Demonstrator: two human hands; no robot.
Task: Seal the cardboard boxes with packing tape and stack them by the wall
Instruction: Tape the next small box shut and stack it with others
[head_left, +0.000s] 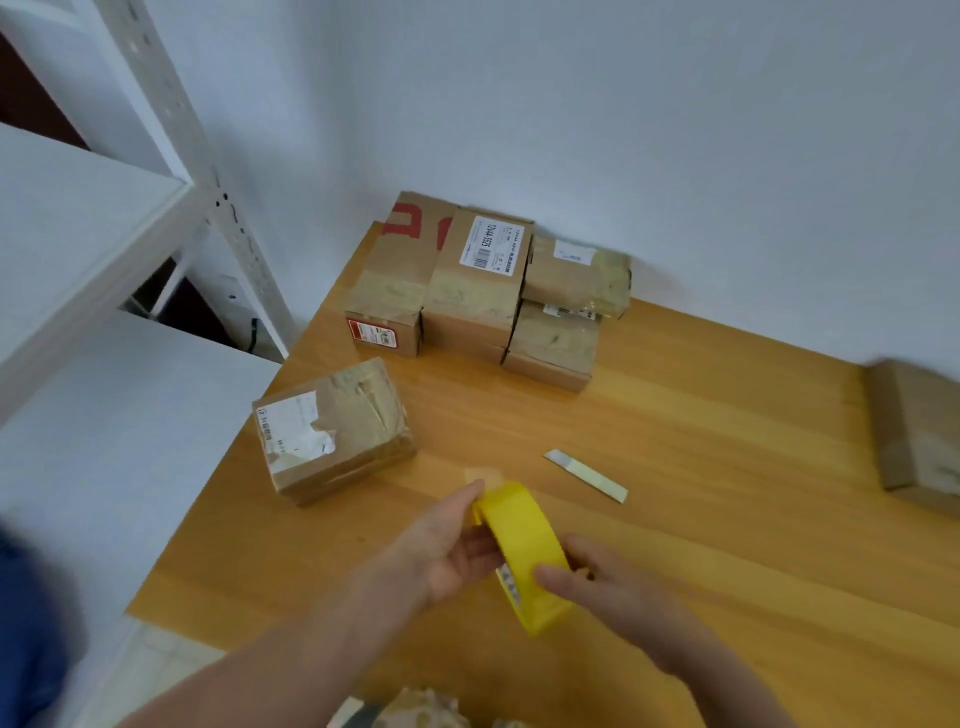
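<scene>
1. Tape gripped between left hand and right hand; judging by this, they're finding its free end.
2. Next: pull a strip for the box ahead-left of the left hand.

A plain white wall fills the upper frame. A white metal shelving unit stands at left. The wooden table spans the lower right under soft, even light.

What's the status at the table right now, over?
Left hand, right hand: both holding yellow tape roll. Loose box at left, apart from stack by wall. Pale flat strip on table, clear of the hands.
</scene>
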